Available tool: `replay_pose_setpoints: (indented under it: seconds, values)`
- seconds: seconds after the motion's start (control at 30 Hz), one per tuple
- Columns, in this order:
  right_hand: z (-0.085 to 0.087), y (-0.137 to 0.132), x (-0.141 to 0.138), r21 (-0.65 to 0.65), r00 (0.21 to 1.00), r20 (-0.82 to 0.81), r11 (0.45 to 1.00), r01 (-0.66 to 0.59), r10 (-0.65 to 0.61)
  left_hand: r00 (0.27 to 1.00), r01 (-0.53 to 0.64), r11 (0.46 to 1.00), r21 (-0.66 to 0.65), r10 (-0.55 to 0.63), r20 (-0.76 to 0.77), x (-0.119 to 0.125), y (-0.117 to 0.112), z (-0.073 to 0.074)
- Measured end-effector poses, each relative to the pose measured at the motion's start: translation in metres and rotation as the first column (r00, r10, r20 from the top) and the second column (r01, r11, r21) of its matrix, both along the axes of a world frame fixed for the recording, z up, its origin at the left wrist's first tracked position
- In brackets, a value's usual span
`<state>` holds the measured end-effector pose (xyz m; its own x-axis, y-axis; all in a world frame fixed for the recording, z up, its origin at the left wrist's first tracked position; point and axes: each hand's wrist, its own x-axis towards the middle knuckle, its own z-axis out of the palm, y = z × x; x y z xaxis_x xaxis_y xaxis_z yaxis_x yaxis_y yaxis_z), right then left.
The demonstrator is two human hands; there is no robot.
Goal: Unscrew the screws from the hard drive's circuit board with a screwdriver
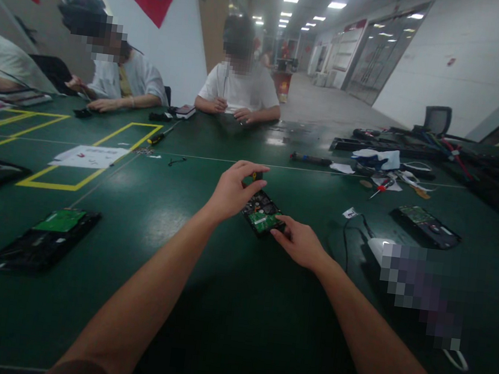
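Observation:
In front of me on the table is an opened black electronic device [264, 218] with a green circuit board showing inside. My left hand [236, 190] is at its far end, thumb and fingers closed around a small black piece with a yellow mark [254, 177]; its kind is not clear. The fingers partly cover that end of the device. My right hand [299, 243] grips the near right edge of the device between thumb and fingers.
Similar opened devices lie at left [50, 238] and right [426, 226]. A white cabled item [381, 248], partly blurred, sits right. Farther off are a red screwdriver [382, 188], a yellow-black screwdriver [158, 137], a paper sheet [89, 156] and a dark cylindrical tool [311, 159]. Several people sit opposite.

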<state>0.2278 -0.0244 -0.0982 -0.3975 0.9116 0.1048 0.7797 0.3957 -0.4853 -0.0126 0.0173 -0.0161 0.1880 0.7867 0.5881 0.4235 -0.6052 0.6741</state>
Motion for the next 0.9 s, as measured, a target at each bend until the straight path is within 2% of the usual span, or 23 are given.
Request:
replay_pose_setpoints:
  seconds: [0.53,0.73,0.8,0.9]
  values:
    - [-0.0013,0.0002,0.0002,0.025,1.000,-0.019,1.000,-0.001,0.001,0.998,-0.057,0.996,0.063,0.058,-0.018,-0.0012,0.0003,0.0024]
    - [-0.0030,0.0000,0.0024,0.045,0.996,-0.082,0.999,-0.016,0.019,0.996,-0.091,0.991,0.101,0.092,-0.009,-0.0017,0.0031,0.0003]
    - [-0.0027,-0.0003,0.0047,0.089,0.991,-0.132,0.996,0.004,0.008,0.995,-0.104,0.990,0.094,0.103,0.017,-0.0004,0.0027,0.0003]
    - [0.0004,-0.0009,0.0069,0.254,0.968,-0.243,0.960,0.116,-0.053,0.994,-0.084,0.996,0.037,0.082,0.068,0.0043,0.0016,-0.0011]
